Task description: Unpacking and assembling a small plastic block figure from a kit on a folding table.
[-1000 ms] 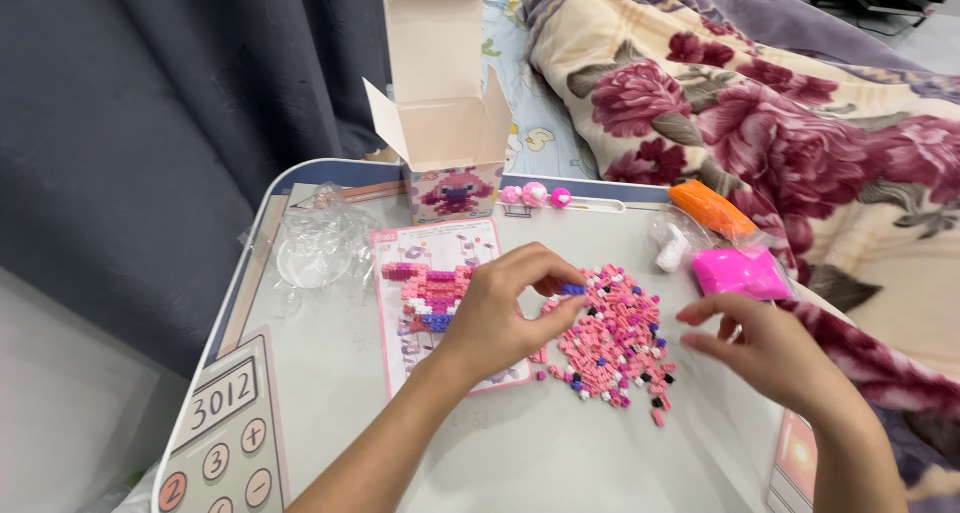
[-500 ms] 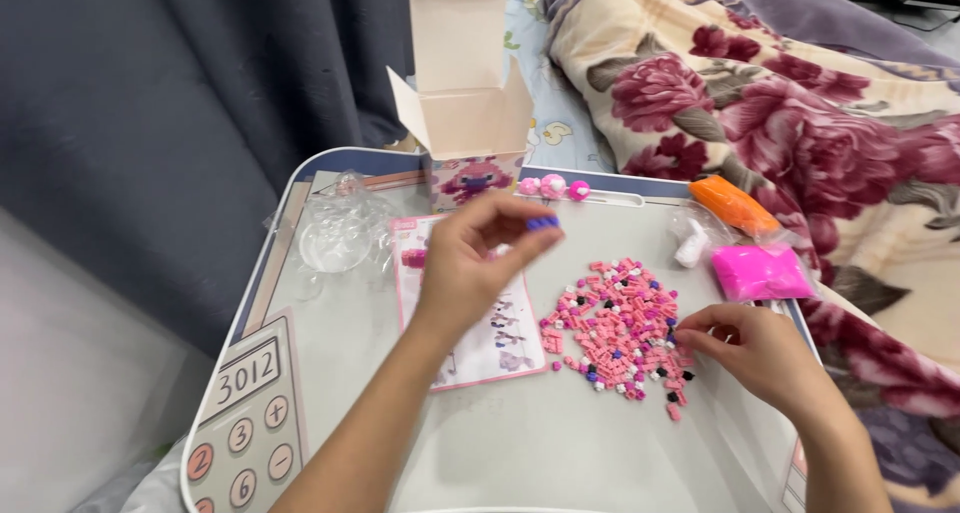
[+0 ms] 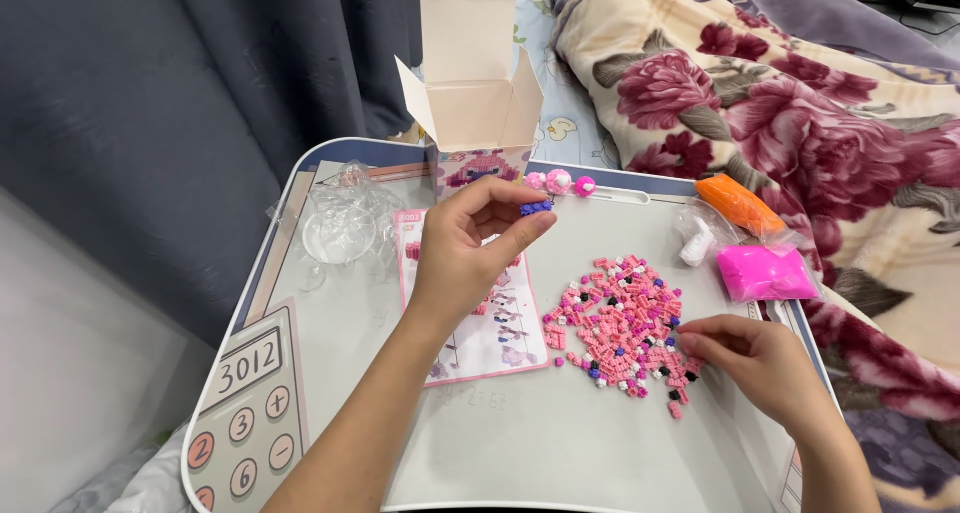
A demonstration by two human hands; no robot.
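Tiny bricks are being sorted on the bench (image 3: 520,453).
Nearest, the right hand (image 3: 760,365) is pinched at the edge of the pink brick pile (image 3: 622,323); above the instruction sheet (image 3: 478,303), a small blue piece (image 3: 536,208) is nipped by the left hand (image 3: 470,248); beyond, the open box (image 3: 478,113) is seen.

From my remote seat I see just 2 limbs in the head cam: left hand (image 3: 462,256) w/ a long bare forearm coming in from the bottom edge, and right hand (image 3: 757,361) w/ only a short bit of wrist and forearm showing at the bottom-right corner. No sleeves, gloves, rings, watch or bands on either, afaict. Nails look short and plain w/o polish, though they're small in frame, so I can't be 100% sure.
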